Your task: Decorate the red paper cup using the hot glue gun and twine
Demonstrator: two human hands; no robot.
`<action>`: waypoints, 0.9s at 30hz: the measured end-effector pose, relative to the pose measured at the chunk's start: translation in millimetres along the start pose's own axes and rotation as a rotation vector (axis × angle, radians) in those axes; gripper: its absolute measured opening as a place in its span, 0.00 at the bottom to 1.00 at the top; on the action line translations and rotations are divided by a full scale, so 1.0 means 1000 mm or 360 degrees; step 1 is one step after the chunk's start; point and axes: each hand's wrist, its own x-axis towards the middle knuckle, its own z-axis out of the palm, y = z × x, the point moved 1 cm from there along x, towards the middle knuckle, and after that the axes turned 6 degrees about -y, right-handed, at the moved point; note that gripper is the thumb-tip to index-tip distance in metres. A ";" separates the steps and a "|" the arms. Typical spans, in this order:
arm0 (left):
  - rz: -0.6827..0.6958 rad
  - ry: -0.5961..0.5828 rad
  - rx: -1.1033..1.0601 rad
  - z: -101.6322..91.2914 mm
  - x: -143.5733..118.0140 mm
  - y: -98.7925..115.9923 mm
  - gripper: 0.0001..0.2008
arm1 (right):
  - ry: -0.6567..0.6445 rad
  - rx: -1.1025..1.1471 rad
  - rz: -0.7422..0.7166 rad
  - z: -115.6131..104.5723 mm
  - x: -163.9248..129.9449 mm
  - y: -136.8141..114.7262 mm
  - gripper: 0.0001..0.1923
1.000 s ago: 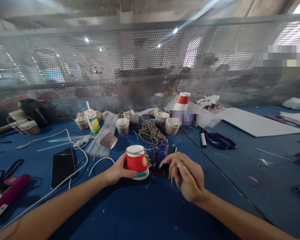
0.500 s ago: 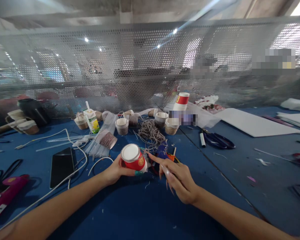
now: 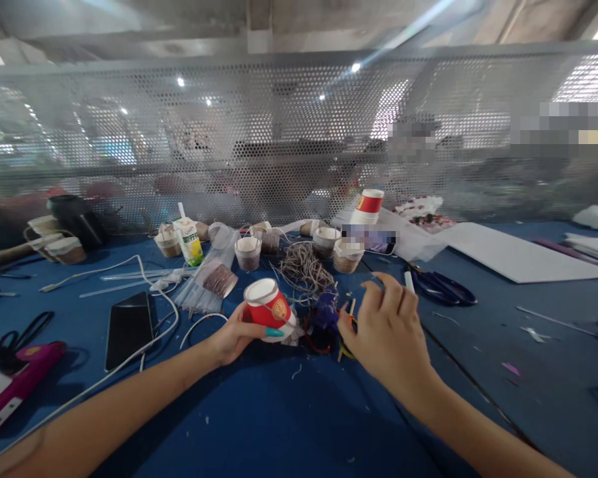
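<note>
My left hand is closed round a red and white paper cup, which is tilted and held above the blue table. Clear plastic-like scraps show at the cup's lower right side. My right hand is raised to the right of the cup, with curved fingers apart and nothing visible in them. Between the hands lies a dark blue crumpled bundle with yellow and red strands near it. Behind the cup is a tangled heap of grey cord. Scissors lie right of my right hand, beside a partly hidden white marker.
Several small cord-wrapped cups, one of them, stand along the back with a drink carton. A stack of paper cups is behind. To the left lie a phone, a white cable and a magenta power strip. White board lies right.
My right hand has drawn away from the cup to the right and up, its pointing forefinger now curved. The cup in my left hand has tipped so its red side shows more.
</note>
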 end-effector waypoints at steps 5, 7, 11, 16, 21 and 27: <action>0.0015 -0.0057 -0.0126 -0.006 0.003 -0.001 0.20 | -0.0602 -0.0023 -0.0138 0.005 -0.003 0.007 0.15; 0.0026 -0.0043 -0.0189 -0.008 0.003 -0.001 0.19 | -0.0802 -0.0004 -0.0252 0.007 -0.007 0.005 0.17; 0.0006 -0.0068 -0.0239 -0.011 0.003 -0.003 0.19 | -0.0835 -0.0019 -0.0210 0.014 -0.009 0.000 0.14; 0.0034 -0.0044 -0.0178 -0.009 0.002 -0.004 0.20 | -0.0681 0.0004 -0.0161 0.023 -0.006 0.002 0.12; -0.0012 -0.0053 -0.0073 -0.002 0.001 0.000 0.24 | -0.0449 0.0043 -0.0285 0.026 -0.008 0.006 0.13; 0.0024 -0.0033 -0.0121 -0.005 0.003 -0.002 0.24 | -0.0506 0.0203 -0.0228 0.027 -0.005 0.010 0.16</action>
